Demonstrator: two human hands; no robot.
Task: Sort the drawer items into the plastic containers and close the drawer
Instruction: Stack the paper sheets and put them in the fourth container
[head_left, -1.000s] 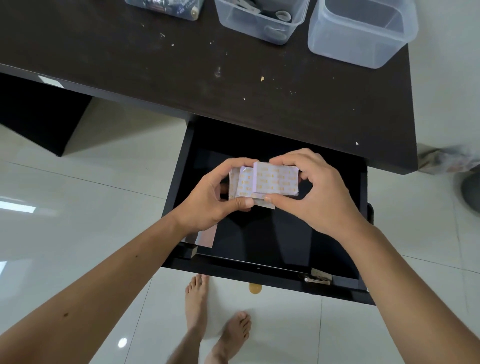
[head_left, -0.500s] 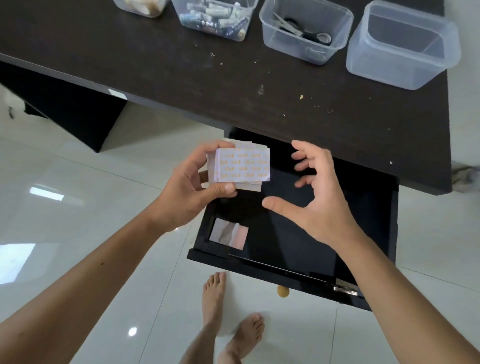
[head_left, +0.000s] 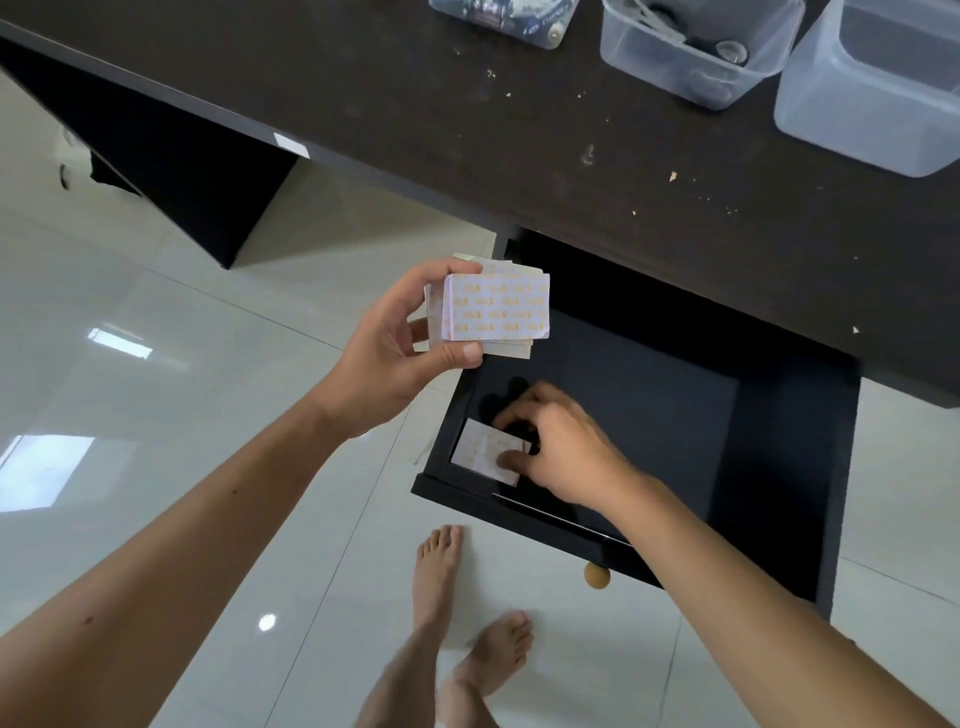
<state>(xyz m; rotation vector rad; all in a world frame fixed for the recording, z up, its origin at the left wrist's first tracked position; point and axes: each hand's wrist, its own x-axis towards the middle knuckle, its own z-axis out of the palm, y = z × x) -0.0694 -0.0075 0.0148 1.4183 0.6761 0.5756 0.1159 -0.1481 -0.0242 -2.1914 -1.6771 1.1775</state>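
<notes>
My left hand (head_left: 395, 343) grips a stack of small white cards with an orange print (head_left: 496, 312), held above the left edge of the open black drawer (head_left: 779, 467). My right hand (head_left: 558, 447) is down in the drawer's front left corner, its fingertips and thumb pinching a single pale card (head_left: 480, 449) that lies on the drawer floor. The rest of the drawer floor looks bare. On the dark desk (head_left: 415, 104) stand clear plastic containers: one with batteries (head_left: 509, 15), one with small dark items (head_left: 696, 52), and one with nothing in it (head_left: 878, 98) at the right.
The drawer's round wooden knob (head_left: 596, 575) sticks out toward me. My bare feet (head_left: 467, 613) stand on the glossy white tile floor below the drawer front. The desk's dark side panel (head_left: 171, 182) is at the left.
My right hand let go of the stack and dropped into the drawer's front left corner onto the lone card. My left hand keeps the stack, now lifted clear to the left.
</notes>
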